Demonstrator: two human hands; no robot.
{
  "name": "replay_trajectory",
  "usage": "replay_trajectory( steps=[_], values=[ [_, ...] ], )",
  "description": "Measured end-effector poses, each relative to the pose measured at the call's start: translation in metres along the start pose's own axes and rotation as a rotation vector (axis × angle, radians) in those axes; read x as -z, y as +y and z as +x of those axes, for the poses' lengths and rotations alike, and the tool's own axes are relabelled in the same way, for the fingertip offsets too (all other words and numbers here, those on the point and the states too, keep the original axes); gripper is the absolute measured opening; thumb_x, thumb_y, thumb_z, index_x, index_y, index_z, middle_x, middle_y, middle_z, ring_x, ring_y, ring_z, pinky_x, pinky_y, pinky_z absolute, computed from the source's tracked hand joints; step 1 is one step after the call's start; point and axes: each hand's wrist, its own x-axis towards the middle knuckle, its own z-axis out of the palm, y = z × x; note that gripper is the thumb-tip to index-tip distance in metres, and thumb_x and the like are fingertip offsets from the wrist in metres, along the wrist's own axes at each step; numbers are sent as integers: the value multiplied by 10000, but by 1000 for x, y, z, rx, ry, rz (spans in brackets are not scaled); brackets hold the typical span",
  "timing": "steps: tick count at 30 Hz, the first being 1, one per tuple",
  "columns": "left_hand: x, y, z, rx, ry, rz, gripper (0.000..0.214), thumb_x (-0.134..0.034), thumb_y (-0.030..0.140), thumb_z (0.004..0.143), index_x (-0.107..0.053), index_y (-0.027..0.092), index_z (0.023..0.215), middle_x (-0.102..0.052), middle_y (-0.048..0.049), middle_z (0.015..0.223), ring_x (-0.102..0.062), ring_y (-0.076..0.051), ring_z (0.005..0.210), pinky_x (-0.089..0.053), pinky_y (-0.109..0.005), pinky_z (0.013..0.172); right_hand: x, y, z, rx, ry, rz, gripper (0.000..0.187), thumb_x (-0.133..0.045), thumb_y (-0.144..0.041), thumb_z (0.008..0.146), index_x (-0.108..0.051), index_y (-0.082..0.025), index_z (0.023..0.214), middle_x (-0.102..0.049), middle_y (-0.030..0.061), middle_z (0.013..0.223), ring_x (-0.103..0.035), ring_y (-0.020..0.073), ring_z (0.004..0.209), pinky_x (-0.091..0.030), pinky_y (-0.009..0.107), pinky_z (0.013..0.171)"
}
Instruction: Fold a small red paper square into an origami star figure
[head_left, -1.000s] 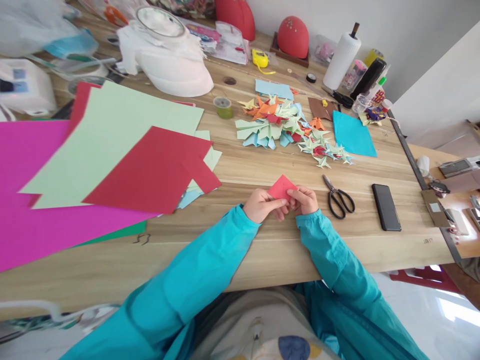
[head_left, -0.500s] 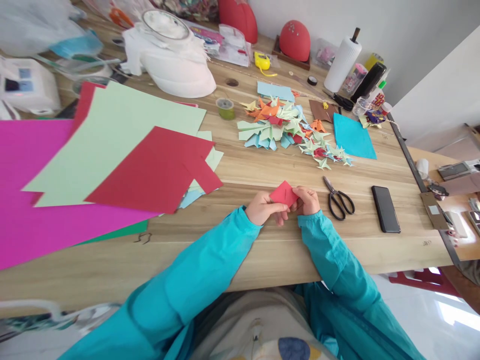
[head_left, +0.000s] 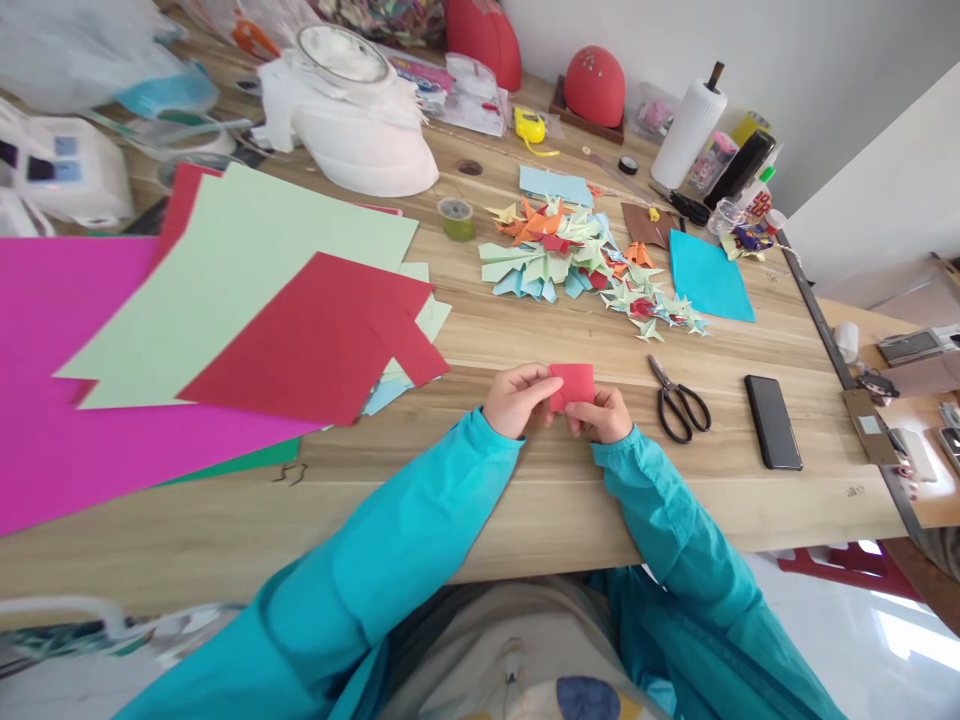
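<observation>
A small red paper square is held up between my two hands, just above the wooden table. My left hand pinches its left edge, thumb on top. At the lower right corner, my right hand grips it between thumb and fingers; some fingertips are hidden beneath the paper. Black-handled scissors lie to the right of my right hand. Beyond my hands is a pile of folded paper pieces in pale green, orange, blue and red.
Large red sheets, pale green sheets and a magenta sheet cover the left side. A phone lies right of the scissors. Behind are a thread spool, turquoise paper and a yellow tape measure.
The red paper has turned from a diamond position to a square one, facing me. My right hand has shifted from its right corner to its lower right edge.
</observation>
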Motion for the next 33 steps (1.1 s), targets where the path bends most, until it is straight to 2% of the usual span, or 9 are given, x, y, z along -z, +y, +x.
replay_trajectory(
  steps=[3, 6, 12, 17, 23, 27, 33],
  values=[
    [-2, -1, -1, -35, -34, 105, 259, -722, 347, 571, -578, 137, 617, -557, 20, 429, -470, -87, 326, -357, -209, 348, -1, 0, -1, -15, -31, -18, 204, -671, -330, 548, -587, -144, 538, -551, -23, 397, -424, 71, 312, -275, 199, 324],
    [-2, 0, -2, -9, -56, 130, 279, -721, 367, 580, -562, 138, 576, -548, 15, 407, -460, -85, 319, -342, -205, 340, -2, -2, -2, -33, -57, -50, 250, -684, -374, 553, -599, -139, 557, -564, -18, 408, -439, 72, 316, -285, 195, 318],
    [-4, 10, -8, 19, 21, 206, 334, -619, 376, 696, -517, 151, 470, -502, 21, 369, -391, -60, 286, -257, -192, 296, -6, -3, -4, -58, -97, -95, 312, -699, -425, 562, -595, -131, 554, -541, -22, 377, -436, 70, 292, -311, 193, 312],
    [-6, 10, -9, -48, 29, 246, 376, -612, 370, 701, -468, 161, 423, -472, 34, 356, -383, -54, 298, -267, -190, 307, -9, -1, -5, -28, -75, -114, 375, -677, -494, 592, -581, -134, 548, -550, -8, 390, -452, 79, 297, -336, 198, 313],
    [-7, 5, -6, -66, 60, 159, 293, -633, 403, 682, -524, 168, 545, -484, 51, 362, -407, -72, 310, -290, -198, 315, -10, -1, -5, 5, -59, -133, 386, -687, -512, 567, -593, -139, 545, -515, -27, 357, -420, 66, 295, -323, 195, 321],
    [-5, 3, -5, -57, 77, 136, 374, -591, 430, 713, -464, 177, 468, -440, 52, 331, -381, -73, 293, -260, -211, 303, -13, -3, -7, 33, -63, -150, 370, -688, -496, 573, -596, -138, 572, -507, -32, 366, -397, 59, 298, -308, 198, 320],
    [-5, 3, -8, -180, 156, 275, 429, -542, 410, 765, -419, 178, 426, -415, 50, 335, -373, -67, 327, -279, -214, 349, -16, -4, -10, 33, -59, -165, 356, -700, -479, 558, -591, -141, 578, -495, -39, 364, -393, 60, 297, -300, 196, 314]
  ],
)
